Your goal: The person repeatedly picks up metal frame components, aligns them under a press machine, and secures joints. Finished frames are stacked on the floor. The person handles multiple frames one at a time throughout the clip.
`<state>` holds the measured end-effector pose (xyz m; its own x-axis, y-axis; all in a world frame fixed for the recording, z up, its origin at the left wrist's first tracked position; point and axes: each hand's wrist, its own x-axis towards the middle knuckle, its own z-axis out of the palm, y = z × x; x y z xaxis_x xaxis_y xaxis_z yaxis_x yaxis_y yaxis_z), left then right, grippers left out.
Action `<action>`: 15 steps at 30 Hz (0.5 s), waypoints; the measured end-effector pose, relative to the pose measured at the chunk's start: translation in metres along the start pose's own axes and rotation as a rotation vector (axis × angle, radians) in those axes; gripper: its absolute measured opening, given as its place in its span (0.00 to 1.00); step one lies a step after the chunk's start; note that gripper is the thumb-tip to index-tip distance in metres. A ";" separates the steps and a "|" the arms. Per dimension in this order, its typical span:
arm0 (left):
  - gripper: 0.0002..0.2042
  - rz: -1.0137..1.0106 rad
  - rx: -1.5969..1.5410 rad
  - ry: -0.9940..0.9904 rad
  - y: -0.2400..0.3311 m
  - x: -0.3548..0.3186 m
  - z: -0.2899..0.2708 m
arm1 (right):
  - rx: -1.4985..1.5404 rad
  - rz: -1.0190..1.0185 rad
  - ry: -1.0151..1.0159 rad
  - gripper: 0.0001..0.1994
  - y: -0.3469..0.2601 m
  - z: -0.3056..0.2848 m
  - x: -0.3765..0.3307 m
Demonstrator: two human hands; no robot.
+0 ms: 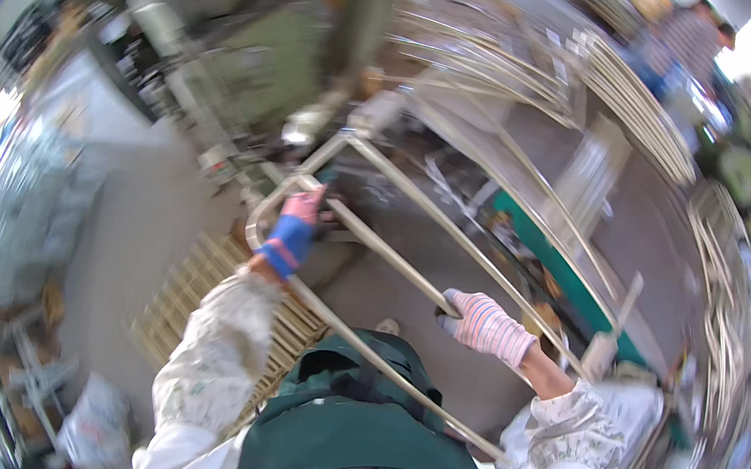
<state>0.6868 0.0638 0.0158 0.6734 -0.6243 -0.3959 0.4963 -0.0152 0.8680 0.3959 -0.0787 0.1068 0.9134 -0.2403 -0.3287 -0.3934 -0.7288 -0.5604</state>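
- The bent tube (383,250) is just above the apron (376,458), its curved end up and to the apron's left, one leg slanting down across its front edge.
- The left hand (293,227) is closed on the tube near the curve; the right hand (490,327) grips the upper leg, above and right of the apron.
- Judging by its shape, the curve is already formed; the tube is in hand, not yet set down.
- A second tube (463,233) runs beyond it, farther above the apron; whether the two touch or join, I cannot tell.
- Left of the apron lies a slatted stack (192,294); far up and right is a rod pile (641,114). Whether these are finished or waiting is unclear.
- The left fingertips are mostly hidden, the right wrist covers part of the upper leg, and blur softens the machine (265,63) above the apron's left.
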 end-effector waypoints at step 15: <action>0.12 -0.143 0.129 -0.010 0.016 -0.012 0.005 | 1.491 0.840 1.214 0.16 0.184 0.110 -0.250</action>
<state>0.6842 0.0666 0.0363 0.5949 -0.6164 -0.5159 0.5121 -0.2041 0.8343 0.0833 -0.0818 0.0021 -0.1379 -0.8104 -0.5693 0.1479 0.5515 -0.8209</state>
